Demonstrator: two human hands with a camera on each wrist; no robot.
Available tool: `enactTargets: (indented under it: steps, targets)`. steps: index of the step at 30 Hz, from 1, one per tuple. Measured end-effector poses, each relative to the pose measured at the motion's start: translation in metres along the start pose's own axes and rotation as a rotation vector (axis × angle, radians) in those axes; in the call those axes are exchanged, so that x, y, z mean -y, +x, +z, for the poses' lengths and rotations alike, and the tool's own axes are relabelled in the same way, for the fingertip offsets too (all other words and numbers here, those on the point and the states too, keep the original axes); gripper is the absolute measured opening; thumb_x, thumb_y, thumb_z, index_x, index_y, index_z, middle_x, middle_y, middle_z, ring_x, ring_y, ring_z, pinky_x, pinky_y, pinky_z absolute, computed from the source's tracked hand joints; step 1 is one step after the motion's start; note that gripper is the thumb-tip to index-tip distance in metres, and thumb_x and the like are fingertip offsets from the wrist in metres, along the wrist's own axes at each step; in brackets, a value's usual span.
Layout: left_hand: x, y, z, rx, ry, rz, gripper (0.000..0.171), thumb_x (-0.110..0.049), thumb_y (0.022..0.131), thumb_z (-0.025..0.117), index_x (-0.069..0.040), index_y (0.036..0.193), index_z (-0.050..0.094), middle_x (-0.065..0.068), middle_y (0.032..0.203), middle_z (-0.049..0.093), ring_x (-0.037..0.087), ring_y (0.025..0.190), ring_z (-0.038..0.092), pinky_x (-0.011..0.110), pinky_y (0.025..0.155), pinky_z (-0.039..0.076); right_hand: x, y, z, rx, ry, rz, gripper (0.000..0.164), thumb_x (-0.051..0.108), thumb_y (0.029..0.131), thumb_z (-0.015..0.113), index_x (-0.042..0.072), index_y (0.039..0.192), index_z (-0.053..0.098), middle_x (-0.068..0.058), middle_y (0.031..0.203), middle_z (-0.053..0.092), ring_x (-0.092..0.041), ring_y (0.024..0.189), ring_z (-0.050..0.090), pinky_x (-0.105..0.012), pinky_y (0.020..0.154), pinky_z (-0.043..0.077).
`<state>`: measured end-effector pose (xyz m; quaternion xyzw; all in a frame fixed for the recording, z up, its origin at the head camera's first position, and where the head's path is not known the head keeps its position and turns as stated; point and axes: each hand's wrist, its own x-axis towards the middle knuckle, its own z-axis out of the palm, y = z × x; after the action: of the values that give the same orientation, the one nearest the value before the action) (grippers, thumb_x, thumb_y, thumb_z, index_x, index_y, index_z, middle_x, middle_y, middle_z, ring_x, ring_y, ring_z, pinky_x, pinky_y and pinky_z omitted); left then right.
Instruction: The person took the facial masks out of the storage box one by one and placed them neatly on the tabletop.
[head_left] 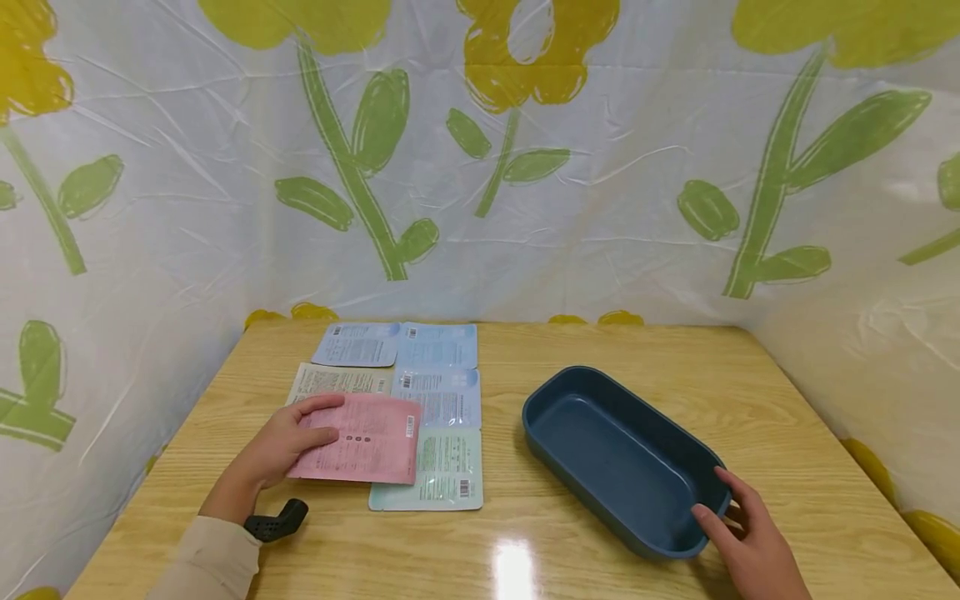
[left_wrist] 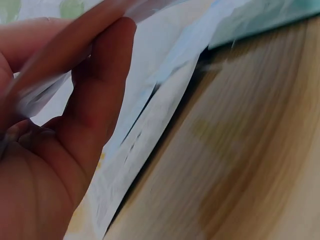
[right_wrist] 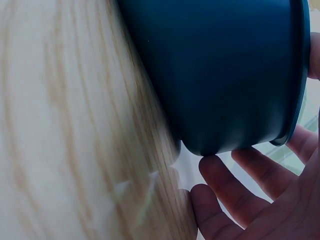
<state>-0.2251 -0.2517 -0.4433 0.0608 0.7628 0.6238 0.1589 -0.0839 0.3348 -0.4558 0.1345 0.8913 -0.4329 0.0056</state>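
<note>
My left hand (head_left: 281, 446) pinches a pink flat sachet (head_left: 367, 446) by its left side, thumb on one face and fingers on the other. In the left wrist view the sachet (left_wrist: 55, 55) shows edge-on, raised over the others. In the head view it overlaps a beige sachet (head_left: 341, 379) and a pale green sachet (head_left: 442, 467). At the right, my right hand (head_left: 757, 542) grips the near right end of a dark blue oblong bin (head_left: 615, 450), which stands slanted on the table. The right wrist view shows fingertips (right_wrist: 215, 165) against its outer wall (right_wrist: 225, 100).
Light blue sachets lie behind: one at the back left (head_left: 356, 343), one beside it (head_left: 437, 343), another below (head_left: 438, 396). They lie on a wood-grain table (head_left: 502, 517). A flower-printed cloth (head_left: 600, 225) hangs behind and at both sides. A black strap piece (head_left: 277, 522) sits at my left wrist.
</note>
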Motion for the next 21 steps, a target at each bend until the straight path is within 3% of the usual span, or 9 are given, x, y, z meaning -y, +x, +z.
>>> enactTargets:
  steps: [9,21]
  targets:
    - [0.012,-0.017,-0.029,-0.049,0.007,-0.017,0.06,-0.011,0.093,0.071,0.003,0.144,0.042,0.014,0.118,0.055,0.02,0.084,0.067,0.033,0.071,0.057,0.003,0.0,-0.002,0.034,0.01,0.026,0.084,0.047,0.102,0.054,0.0,0.159,0.012,-0.037,0.155,0.019,-0.053,0.128,0.041,-0.01,0.072,0.038]
    - [0.026,-0.024,-0.049,-0.073,-0.027,-0.054,0.058,-0.009,0.094,0.071,0.005,0.141,0.042,0.007,0.118,0.057,0.018,0.086,0.066,0.033,0.072,0.056,0.003,-0.001,-0.002,0.027,0.014,0.021,0.084,0.046,0.102,0.054,0.0,0.158,0.013,-0.037,0.154,0.02,-0.053,0.127,0.042,-0.011,0.073,0.039]
